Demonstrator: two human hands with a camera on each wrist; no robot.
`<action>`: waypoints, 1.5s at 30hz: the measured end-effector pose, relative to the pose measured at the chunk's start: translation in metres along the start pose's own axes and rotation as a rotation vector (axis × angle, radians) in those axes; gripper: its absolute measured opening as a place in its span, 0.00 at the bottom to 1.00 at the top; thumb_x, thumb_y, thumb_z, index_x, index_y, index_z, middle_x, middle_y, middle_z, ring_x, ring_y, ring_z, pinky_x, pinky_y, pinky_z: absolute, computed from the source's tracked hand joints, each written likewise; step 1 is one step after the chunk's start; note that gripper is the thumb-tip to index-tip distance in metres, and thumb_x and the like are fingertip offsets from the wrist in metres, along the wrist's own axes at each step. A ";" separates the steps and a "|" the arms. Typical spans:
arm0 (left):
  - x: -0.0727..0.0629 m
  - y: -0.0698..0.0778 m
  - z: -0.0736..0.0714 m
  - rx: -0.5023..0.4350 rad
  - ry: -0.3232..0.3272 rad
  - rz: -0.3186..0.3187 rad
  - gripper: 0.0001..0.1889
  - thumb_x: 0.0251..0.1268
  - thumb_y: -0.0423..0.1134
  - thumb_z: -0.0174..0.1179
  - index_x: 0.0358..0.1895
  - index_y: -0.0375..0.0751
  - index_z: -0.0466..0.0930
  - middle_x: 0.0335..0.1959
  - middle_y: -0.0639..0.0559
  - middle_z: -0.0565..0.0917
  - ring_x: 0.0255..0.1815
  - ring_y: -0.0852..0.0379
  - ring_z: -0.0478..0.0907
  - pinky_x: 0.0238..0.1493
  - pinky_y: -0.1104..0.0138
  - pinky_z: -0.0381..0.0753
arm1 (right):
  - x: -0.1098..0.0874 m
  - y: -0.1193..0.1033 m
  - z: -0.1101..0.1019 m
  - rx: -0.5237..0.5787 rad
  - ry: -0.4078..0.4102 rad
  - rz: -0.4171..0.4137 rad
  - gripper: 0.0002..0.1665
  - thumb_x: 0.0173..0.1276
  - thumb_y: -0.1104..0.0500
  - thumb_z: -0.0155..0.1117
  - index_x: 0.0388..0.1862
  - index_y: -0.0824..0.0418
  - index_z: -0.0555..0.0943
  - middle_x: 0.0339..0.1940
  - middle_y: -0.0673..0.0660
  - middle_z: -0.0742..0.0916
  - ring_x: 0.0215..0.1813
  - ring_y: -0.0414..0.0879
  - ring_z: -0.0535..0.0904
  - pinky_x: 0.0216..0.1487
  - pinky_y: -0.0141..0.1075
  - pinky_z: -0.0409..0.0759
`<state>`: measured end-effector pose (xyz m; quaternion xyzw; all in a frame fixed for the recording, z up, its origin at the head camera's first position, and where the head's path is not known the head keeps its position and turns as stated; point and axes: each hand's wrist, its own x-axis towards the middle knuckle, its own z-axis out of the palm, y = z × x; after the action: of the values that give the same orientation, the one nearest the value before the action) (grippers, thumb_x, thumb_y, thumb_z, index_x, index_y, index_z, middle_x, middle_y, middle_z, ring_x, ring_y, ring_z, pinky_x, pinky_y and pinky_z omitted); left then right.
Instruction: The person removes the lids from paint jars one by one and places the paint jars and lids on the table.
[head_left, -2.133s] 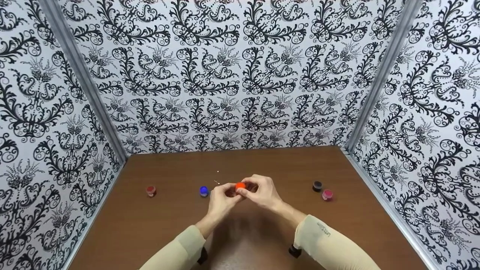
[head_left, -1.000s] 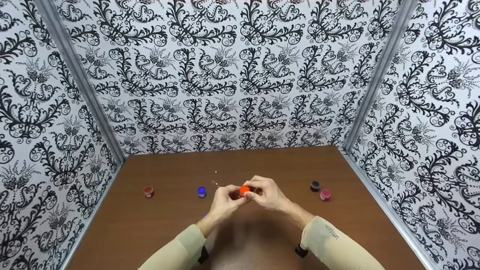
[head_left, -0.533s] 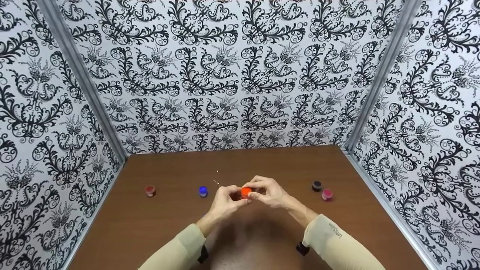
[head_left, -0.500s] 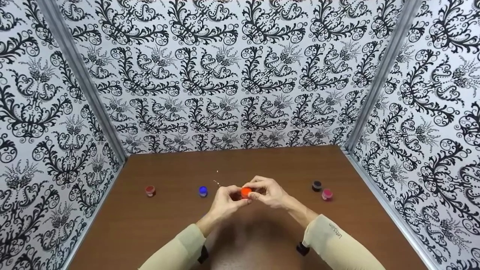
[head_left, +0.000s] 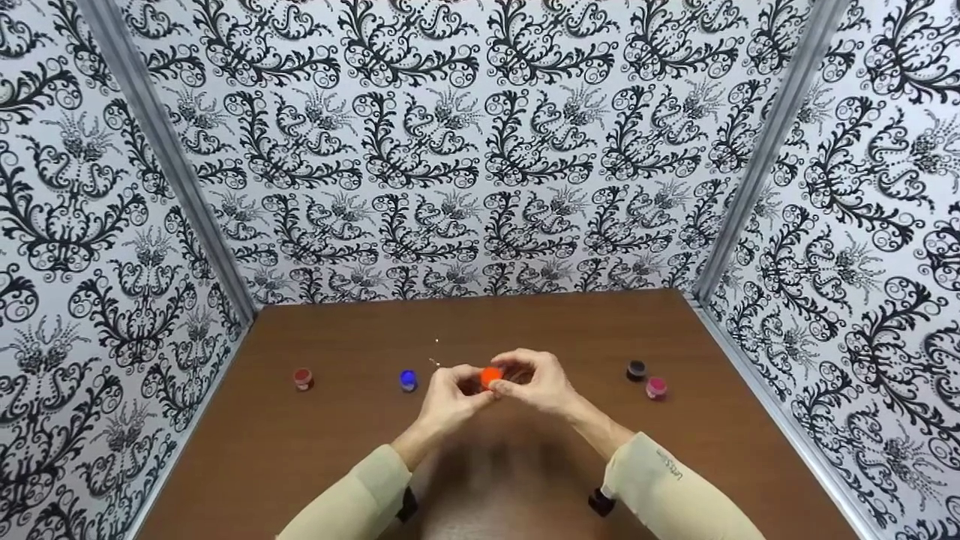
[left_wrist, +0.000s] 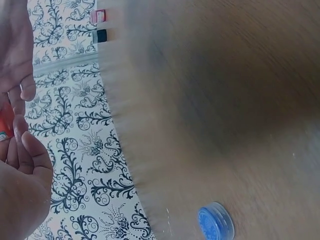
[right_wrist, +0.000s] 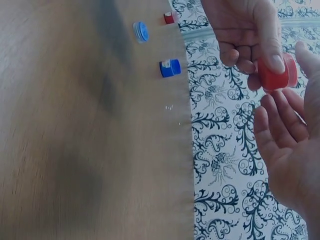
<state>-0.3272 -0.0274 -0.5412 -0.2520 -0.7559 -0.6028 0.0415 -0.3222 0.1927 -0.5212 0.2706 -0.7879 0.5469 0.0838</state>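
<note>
A small red-orange jar [head_left: 490, 377] is held up between both hands over the table in the head view. My left hand [head_left: 446, 397] grips it, thumb on its side, as the right wrist view shows close up on the red jar [right_wrist: 274, 75]. My right hand [head_left: 541, 381] has its thumb against the jar and its index finger arched at the top edge. In the right wrist view the other fingers of my right hand [right_wrist: 287, 145] extend beneath it. Only a sliver of the orange jar [left_wrist: 6, 122] shows in the left wrist view.
On the brown table [head_left: 337, 450] stand a red jar [head_left: 302, 379], a blue jar [head_left: 407, 380], a black jar [head_left: 636, 370] and a pink jar [head_left: 656, 388]. A flat blue lid-like disc [right_wrist: 141, 31] lies nearer. White specks [head_left: 435, 363] dot the wood. Patterned walls enclose three sides.
The held jar has shifted slightly right since two seconds ago. In the last half second both hands rose a little, and the right index finger lifted and spread from the thumb.
</note>
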 end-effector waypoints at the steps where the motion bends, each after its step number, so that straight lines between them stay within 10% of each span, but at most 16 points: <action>1: 0.000 0.001 0.000 0.004 0.004 -0.004 0.12 0.63 0.35 0.84 0.47 0.39 0.96 0.38 0.40 0.95 0.34 0.66 0.85 0.41 0.74 0.87 | 0.000 -0.001 0.001 -0.001 0.019 0.022 0.19 0.69 0.64 0.84 0.56 0.68 0.91 0.43 0.69 0.94 0.38 0.37 0.89 0.45 0.33 0.90; 28: -0.001 0.005 0.002 0.084 0.041 0.012 0.12 0.61 0.38 0.86 0.46 0.40 0.97 0.34 0.43 0.95 0.31 0.67 0.83 0.37 0.74 0.84 | 0.001 -0.006 0.004 -0.127 0.018 -0.081 0.12 0.69 0.60 0.85 0.51 0.58 0.96 0.40 0.61 0.92 0.41 0.54 0.89 0.44 0.34 0.90; 35: -0.001 0.005 0.001 0.067 0.023 0.013 0.13 0.61 0.37 0.86 0.47 0.39 0.97 0.35 0.41 0.96 0.31 0.68 0.84 0.39 0.74 0.84 | 0.002 -0.004 0.001 -0.073 -0.040 -0.088 0.15 0.71 0.63 0.82 0.55 0.63 0.94 0.44 0.66 0.91 0.43 0.36 0.88 0.48 0.41 0.95; 45: -0.002 0.004 0.001 0.034 0.005 0.014 0.13 0.61 0.36 0.85 0.47 0.39 0.97 0.37 0.41 0.96 0.32 0.68 0.84 0.39 0.74 0.84 | 0.002 -0.007 -0.004 -0.021 -0.113 -0.095 0.16 0.73 0.67 0.79 0.58 0.69 0.92 0.47 0.71 0.89 0.45 0.37 0.89 0.51 0.41 0.95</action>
<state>-0.3239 -0.0269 -0.5387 -0.2551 -0.7641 -0.5902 0.0520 -0.3211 0.1935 -0.5127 0.3371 -0.7833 0.5179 0.0678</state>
